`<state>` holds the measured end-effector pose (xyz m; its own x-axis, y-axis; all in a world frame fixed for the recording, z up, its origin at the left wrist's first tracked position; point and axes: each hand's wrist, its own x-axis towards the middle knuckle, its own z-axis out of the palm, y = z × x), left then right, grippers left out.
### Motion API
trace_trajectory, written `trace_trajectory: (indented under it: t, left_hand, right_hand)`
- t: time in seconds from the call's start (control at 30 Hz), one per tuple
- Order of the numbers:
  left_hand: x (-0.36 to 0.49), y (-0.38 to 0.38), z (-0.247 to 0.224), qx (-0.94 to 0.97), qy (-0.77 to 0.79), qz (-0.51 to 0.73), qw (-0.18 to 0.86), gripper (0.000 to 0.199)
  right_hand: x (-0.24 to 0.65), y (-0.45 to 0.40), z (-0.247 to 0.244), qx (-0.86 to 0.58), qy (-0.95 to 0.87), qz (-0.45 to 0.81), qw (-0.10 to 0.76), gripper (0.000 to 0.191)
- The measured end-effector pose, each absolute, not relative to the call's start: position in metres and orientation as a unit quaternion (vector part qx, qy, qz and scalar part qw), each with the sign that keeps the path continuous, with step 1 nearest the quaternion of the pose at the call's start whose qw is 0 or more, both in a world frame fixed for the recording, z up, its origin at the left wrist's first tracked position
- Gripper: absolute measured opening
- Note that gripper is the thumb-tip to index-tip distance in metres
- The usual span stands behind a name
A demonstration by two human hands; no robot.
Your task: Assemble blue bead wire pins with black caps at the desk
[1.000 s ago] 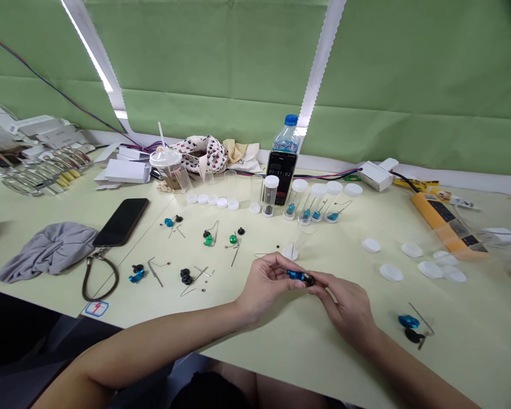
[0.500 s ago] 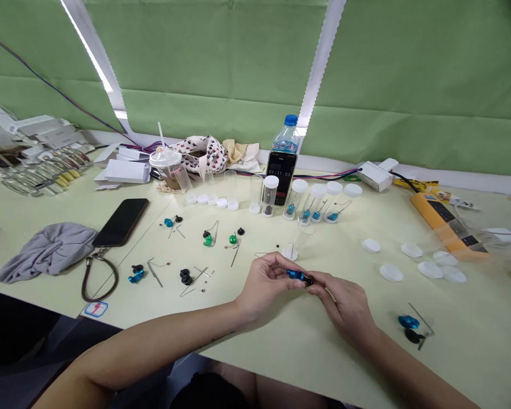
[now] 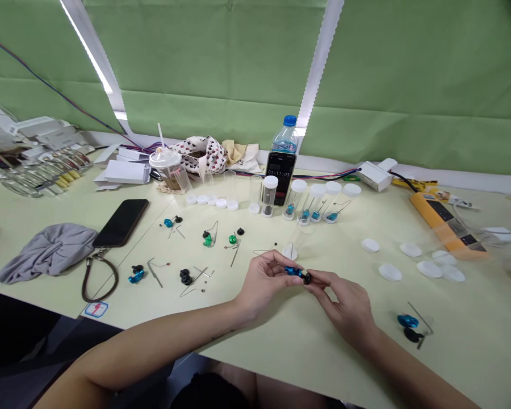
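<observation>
My left hand (image 3: 264,283) pinches the blue end of a small shiny blue and black part (image 3: 293,271). On its black end, the fingers of my right hand (image 3: 344,304) are closed. The exact kind of part cannot be made out, as fingertips cover some of it. Just behind my hands stands a clear tube with a white cap (image 3: 289,251) at its base and a thin metal piece inside. A bent wire (image 3: 264,251) lies left of that tube. Farther right on the table are another blue part (image 3: 407,321), a black round piece (image 3: 413,335) and thin metal rods.
Several sets of blue, green (image 3: 233,239) and black parts (image 3: 186,277) with hex keys lie to the left. Capped clear tubes (image 3: 297,196) stand along the back near a timer phone (image 3: 280,177). White lids (image 3: 390,272) and an orange power strip (image 3: 449,224) are at right.
The blue and black part has tilted and shifted slightly left between my fingers. Both hands keep hold of it, with only small finger movement.
</observation>
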<state>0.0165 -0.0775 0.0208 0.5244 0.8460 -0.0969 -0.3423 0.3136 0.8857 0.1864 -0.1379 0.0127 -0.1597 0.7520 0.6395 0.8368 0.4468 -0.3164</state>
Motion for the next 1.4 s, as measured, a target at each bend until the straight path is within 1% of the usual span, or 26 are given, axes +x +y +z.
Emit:
trace_trajectory:
  t: [0.4,0.73,0.97,1.23,1.4]
  left_hand:
    - [0.0167,-0.0781,0.0201,0.436,0.282,0.387,0.762,0.028]
    - [0.0170,-0.0785,0.0207,0.437,0.268,0.392,0.764,0.027]
    - [0.0176,-0.0761,0.0191,0.415,0.296,0.402,0.761,0.027]
    - [0.0175,-0.0784,0.0192,0.431,0.291,0.392,0.759,0.026]
    - [0.0173,-0.0792,0.0184,0.435,0.291,0.390,0.758,0.026]
  right_hand:
    - [0.1882,-0.1370,0.0119,-0.515,-0.771,-0.046,0.371,0.015]
    - [0.1895,-0.1363,0.0122,-0.502,-0.776,-0.039,0.379,0.015]
    - [0.1894,-0.1361,0.0092,-0.522,-0.768,-0.023,0.370,0.023]
    - [0.1867,-0.1362,0.0111,-0.518,-0.764,-0.043,0.384,0.016]
    - [0.1865,-0.1359,0.0135,-0.512,-0.768,-0.044,0.382,0.016]
